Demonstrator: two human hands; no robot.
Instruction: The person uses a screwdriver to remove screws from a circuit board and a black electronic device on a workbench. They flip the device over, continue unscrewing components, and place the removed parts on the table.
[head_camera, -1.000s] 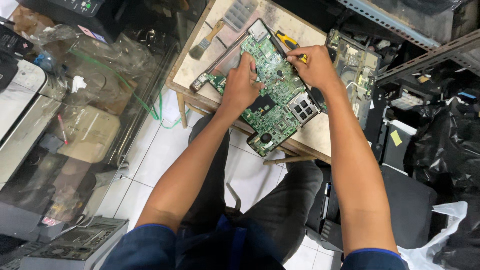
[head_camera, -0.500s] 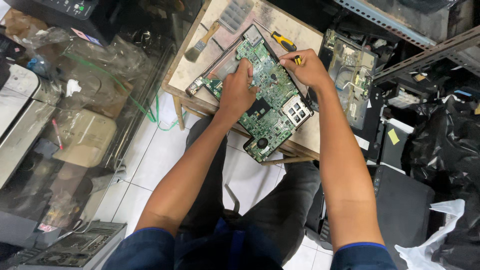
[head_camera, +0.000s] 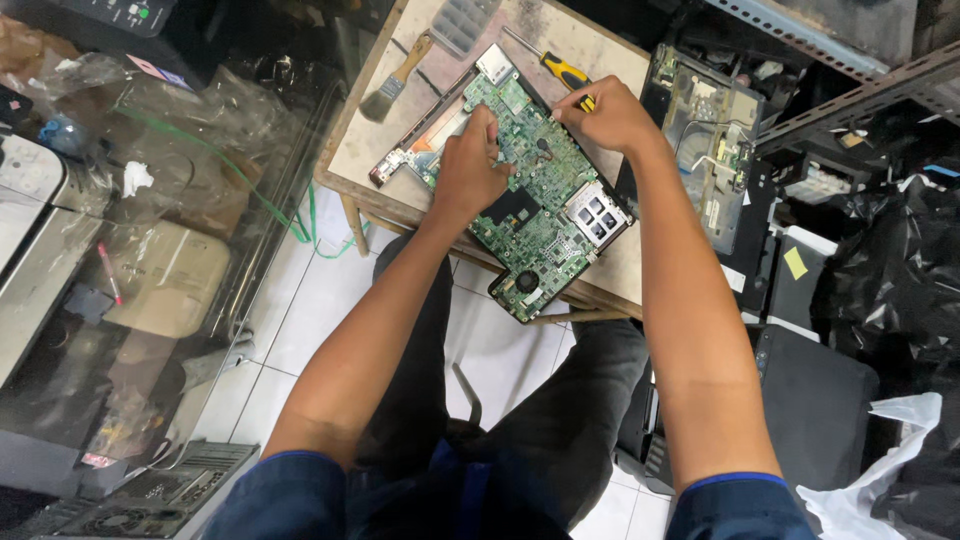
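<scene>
A green laptop circuit board (head_camera: 545, 215) lies slantwise on a small wooden table (head_camera: 600, 60), its near corner hanging over the table's front edge. My left hand (head_camera: 468, 175) presses down on the middle of the board with curled fingers. My right hand (head_camera: 603, 115) rests on the board's far right edge, closed around a screwdriver with a yellow and black handle (head_camera: 563, 70), whose shaft points away to the upper left.
A paintbrush (head_camera: 397, 82) lies at the table's far left and a grey ridged part (head_camera: 462, 20) at its back. A stripped laptop chassis (head_camera: 705, 150) stands right of the table. Plastic-wrapped machines (head_camera: 150, 250) fill the left side, black bags (head_camera: 900, 260) the right.
Both hands have stayed on the board. The left hand shifted slightly toward the board's upper middle; the view has drifted a little.
</scene>
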